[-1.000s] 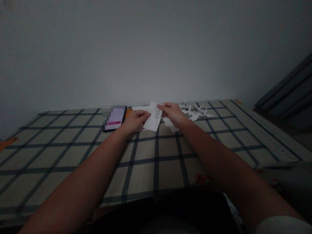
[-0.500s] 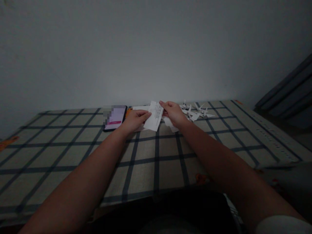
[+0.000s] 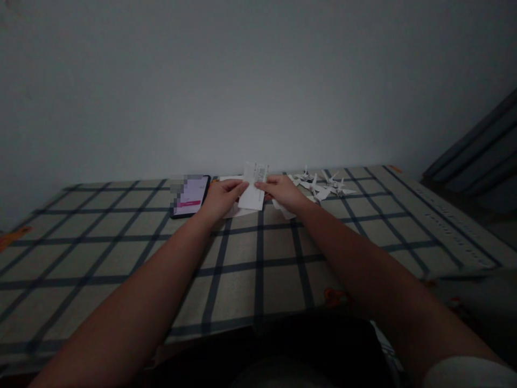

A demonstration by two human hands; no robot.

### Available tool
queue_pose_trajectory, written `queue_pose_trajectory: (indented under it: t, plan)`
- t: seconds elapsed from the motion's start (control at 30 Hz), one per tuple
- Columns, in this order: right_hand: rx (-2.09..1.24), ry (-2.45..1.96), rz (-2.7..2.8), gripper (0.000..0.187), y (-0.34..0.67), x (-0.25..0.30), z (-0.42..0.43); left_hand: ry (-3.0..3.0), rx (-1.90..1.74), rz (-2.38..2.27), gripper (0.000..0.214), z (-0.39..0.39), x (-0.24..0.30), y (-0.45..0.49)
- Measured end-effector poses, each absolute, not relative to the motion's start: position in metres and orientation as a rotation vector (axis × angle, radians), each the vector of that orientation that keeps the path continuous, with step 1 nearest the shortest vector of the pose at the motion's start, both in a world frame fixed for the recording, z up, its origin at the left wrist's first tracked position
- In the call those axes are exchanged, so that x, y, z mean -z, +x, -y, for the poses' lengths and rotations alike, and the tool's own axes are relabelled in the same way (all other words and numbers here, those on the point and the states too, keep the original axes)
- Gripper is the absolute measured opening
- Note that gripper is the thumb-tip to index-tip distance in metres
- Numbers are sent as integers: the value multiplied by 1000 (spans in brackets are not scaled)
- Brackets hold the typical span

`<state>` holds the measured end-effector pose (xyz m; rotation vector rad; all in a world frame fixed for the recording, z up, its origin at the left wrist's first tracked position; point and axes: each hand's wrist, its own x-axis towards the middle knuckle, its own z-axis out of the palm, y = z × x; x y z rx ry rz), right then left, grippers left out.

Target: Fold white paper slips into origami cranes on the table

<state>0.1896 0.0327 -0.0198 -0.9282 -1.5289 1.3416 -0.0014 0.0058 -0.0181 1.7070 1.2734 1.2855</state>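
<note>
Between my two hands a white sheet of printed paper (image 3: 252, 196) is held up off the table, tilted toward me. My left hand (image 3: 223, 198) pinches its left edge, thumb on the front face. On the opposite edge, my right hand (image 3: 284, 191) grips with the thumb over the print and the fingers behind, partly hidden. More white paper lies beneath and behind both hands. Just right of my right hand, several folded paper cranes (image 3: 313, 186) rest in a cluster.
A phone (image 3: 189, 199) with a lit screen lies left of my left hand, partly pixelated. The checked tablecloth (image 3: 238, 275) covers the table, which meets a plain wall (image 3: 258, 86). A dark draped cloth (image 3: 480, 145) is at the far right.
My right hand has slid down from the paper's upper right corner to the middle of its right edge. The paper now stands straighter and looks narrower. My left hand has barely moved.
</note>
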Motion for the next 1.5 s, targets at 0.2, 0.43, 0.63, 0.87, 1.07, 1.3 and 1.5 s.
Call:
queue_pose_trajectory:
  t: [0.2,0.43,0.63,0.87,1.07,1.3,1.5]
  plan:
    - [-1201,-926,1533,13,190,19,-35,1518,-1177,-1203,44,0,15,2]
    - [-1322,-897,1638,15,190,18,-31,1704,-1293,-1286,35,-1,14,-2]
    - [-1297,-917,1799,18,193,27,-35,1674,-1355,-1291,32,-2,13,-2]
    - [-1337,-916,1774,15,194,21,-32,1632,-1314,-1278,32,-2,14,-1]
    - [-1351,-924,1777,13,194,21,-31,1549,-1275,-1258,32,-4,16,-2]
    - [-1270,-998,1915,24,195,14,-23,1441,-1334,-1224,28,-7,17,-3]
    - [-1349,-1001,1880,21,196,10,-21,1400,-1322,-1230,29,-6,15,-1]
